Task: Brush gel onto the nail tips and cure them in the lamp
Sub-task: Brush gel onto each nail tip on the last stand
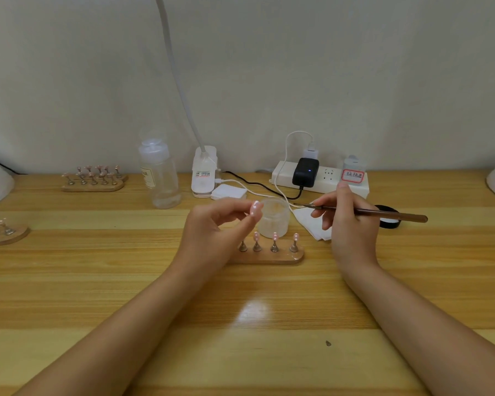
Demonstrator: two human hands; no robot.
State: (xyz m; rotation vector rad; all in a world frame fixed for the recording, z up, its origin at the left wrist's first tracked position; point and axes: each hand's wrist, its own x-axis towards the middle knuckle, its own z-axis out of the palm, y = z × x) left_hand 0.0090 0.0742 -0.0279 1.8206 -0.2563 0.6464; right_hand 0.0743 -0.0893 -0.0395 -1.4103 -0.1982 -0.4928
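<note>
My left hand point(212, 232) pinches a pink nail tip point(255, 208) with white dots, lifted above the table. My right hand point(343, 221) grips a thin brown brush point(383, 214), its bristle end pointing left toward the tip. Below them lies a wooden holder point(286, 258) with several metal stands; three carry pink tips point(275, 236), and the leftmost visible stand is bare. A frosted jar point(273, 218) with its lid off stands just behind the holder. The small white curing lamp point(204, 172) on a gooseneck stands at the back.
A clear bottle point(159, 175) stands left of the lamp. A white power strip point(320, 178) with plugs and cables lies at the back right. White wipes point(312, 221) and a black lid point(389, 217) lie under my right hand. More tip holders point(93, 181) sit at the left.
</note>
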